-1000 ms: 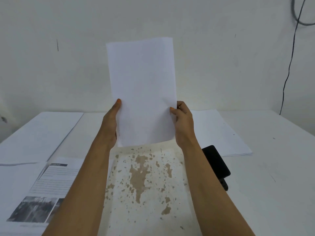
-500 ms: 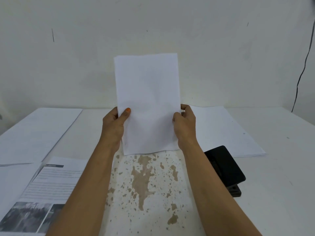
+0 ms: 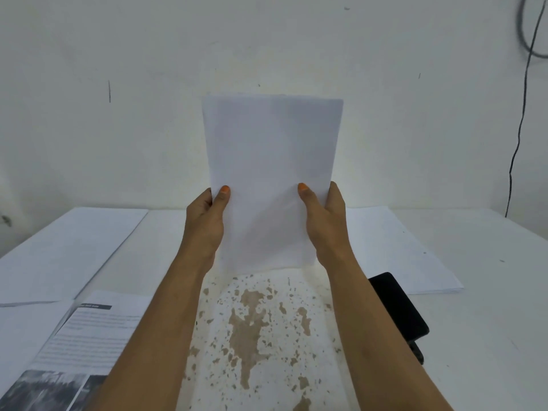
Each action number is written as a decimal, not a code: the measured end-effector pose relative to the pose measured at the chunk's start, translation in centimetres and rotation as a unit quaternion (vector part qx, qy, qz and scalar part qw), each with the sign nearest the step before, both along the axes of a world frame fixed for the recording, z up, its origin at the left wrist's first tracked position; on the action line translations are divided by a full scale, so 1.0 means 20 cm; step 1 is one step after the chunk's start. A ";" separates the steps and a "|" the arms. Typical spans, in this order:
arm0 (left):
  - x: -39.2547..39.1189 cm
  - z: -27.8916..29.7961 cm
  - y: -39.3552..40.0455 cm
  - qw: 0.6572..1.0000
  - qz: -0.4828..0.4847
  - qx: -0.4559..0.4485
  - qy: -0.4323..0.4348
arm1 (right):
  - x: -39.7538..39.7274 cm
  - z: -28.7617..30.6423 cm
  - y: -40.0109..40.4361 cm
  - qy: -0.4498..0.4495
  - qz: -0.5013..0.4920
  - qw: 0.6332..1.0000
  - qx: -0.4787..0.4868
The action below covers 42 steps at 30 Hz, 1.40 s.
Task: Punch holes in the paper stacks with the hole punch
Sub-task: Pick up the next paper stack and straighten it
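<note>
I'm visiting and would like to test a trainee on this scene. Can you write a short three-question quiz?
1. True or false: both hands hold the paper stack upright.
2. The hole punch lies beside which forearm? A) left B) right
3. Fill in: the printed page lies on the ___ side of the table.

Key: 1 true. 2 B. 3 left. The left hand and right hand grip the stack's edges.

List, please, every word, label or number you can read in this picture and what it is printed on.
None can be read.
Printed sheet: a dark heading bar, text lines and grey photos, all blurred.
Held paper stack, hole punch and the other paper stacks: no visible markings.
</note>
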<state>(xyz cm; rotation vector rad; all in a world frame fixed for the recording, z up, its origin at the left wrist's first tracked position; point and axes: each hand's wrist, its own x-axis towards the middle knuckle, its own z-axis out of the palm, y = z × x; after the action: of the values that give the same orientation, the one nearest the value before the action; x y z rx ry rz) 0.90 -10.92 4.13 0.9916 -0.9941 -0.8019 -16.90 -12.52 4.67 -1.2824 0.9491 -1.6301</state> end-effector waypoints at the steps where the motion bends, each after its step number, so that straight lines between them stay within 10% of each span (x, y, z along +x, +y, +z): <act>1: 0.00 0.02 0.00 1.000 0.008 -0.003 -0.001 | 0.00 0.01 0.00 0.003 0.000 1.000 -0.010; 42: 0.01 0.09 0.03 0.998 0.000 0.021 -0.063 | -0.05 0.08 0.01 0.063 0.025 0.998 0.009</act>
<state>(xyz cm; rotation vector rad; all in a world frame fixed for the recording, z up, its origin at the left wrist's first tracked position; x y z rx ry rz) 1.19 -10.40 5.84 1.0895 -1.0895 -0.7702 -17.82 -12.31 6.27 -1.3987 0.9969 -1.5130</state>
